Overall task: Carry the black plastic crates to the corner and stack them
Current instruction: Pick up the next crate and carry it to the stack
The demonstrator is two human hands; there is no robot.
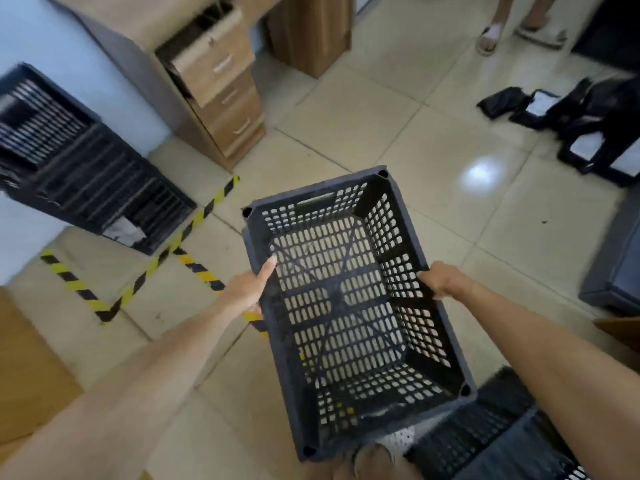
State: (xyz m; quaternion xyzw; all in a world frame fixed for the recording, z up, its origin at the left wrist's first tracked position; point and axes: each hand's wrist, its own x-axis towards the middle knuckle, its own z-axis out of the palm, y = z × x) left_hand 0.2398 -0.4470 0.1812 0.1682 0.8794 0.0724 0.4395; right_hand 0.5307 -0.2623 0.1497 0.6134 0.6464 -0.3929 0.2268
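Observation:
I carry an empty black perforated plastic crate (346, 306) above the tiled floor, its opening facing up. My left hand (247, 287) grips its left long rim, thumb lying along the top edge. My right hand (440, 280) grips the right long rim, fingers curled over it. A stack of black crates (79, 164) stands against the pale wall at the left, blurred. Another black crate (485, 434) sits on the floor at the lower right, partly under my right arm.
Yellow-black hazard tape (194, 223) marks lines on the floor in front of the stack. A wooden desk with drawers (221, 88) stands at the back. Black bags and trays (588, 126) lie far right. A person's sandalled feet (491, 36) stand at the top. A dark bin (616, 265) is right.

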